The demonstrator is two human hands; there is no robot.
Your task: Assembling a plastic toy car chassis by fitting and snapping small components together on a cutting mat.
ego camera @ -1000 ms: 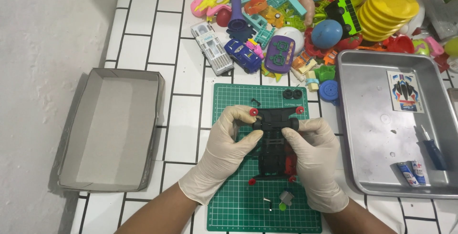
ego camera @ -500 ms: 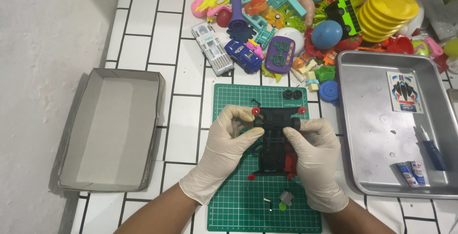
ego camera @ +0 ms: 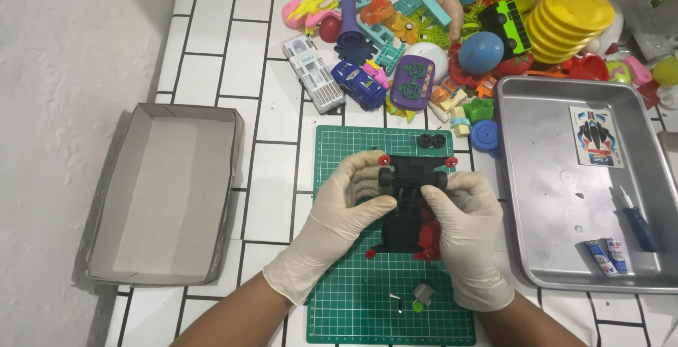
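Toy-car chassis (ego camera: 413, 206), black with small red rollers at its corners and a red part at its lower end, sits just above the green cutting mat (ego camera: 353, 304), held between both gloved hands. The left hand (ego camera: 339, 223) closes around its left side with the thumb near a black wheel (ego camera: 385, 177); the right hand (ego camera: 470, 237) clasps the right side, fingers curled over the frame. Two spare black wheels (ego camera: 431, 140) lie at the mat's top edge, and a small grey motor (ego camera: 422, 292) lies near the bottom edge. A steady hold seems best: support the frame from both sides and press straight, low over the mat so that loose parts stay on it.
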